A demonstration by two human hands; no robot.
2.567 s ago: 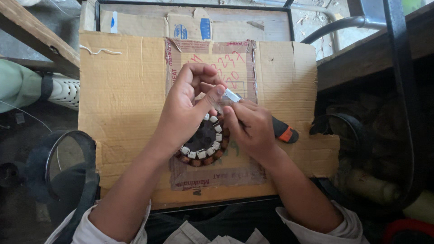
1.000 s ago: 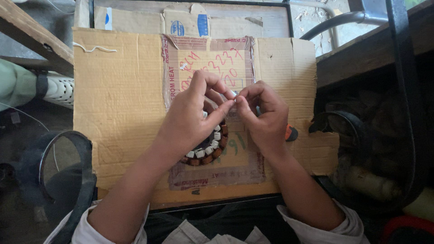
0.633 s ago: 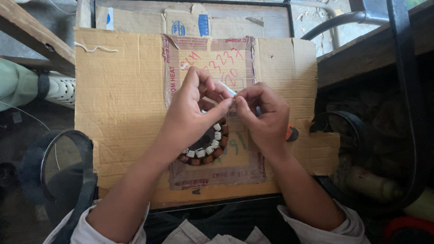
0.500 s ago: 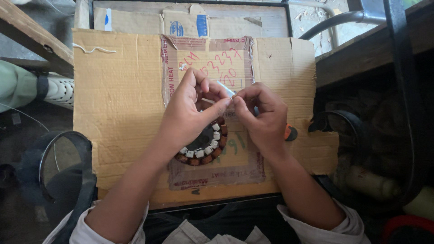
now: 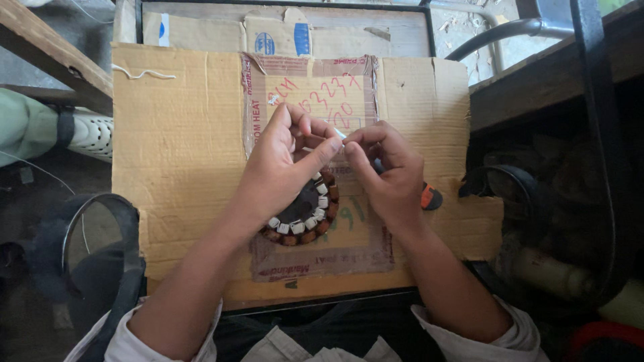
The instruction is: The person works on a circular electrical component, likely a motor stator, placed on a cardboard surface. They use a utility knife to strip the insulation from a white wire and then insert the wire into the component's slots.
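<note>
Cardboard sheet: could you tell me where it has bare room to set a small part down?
The cardboard sheet is widest open on its left half, between the left hand and the left edge. A narrower bare strip lies top right, beyond the right hand. The middle is crowded by both hands, the ring-shaped stator and an orange-tipped tool.

Bare hands, pale rolled sleeves

Both forearms are bare from wrist to near the elbow. The left hand (image 5: 282,171) and the right hand (image 5: 389,174) wear no gloves, rings or watch that show. At each elbow a light grey-white sleeve is pushed up in soft folds. Between the arms lies dark clothing, with crumpled pale fabric at the lower edge
</note>
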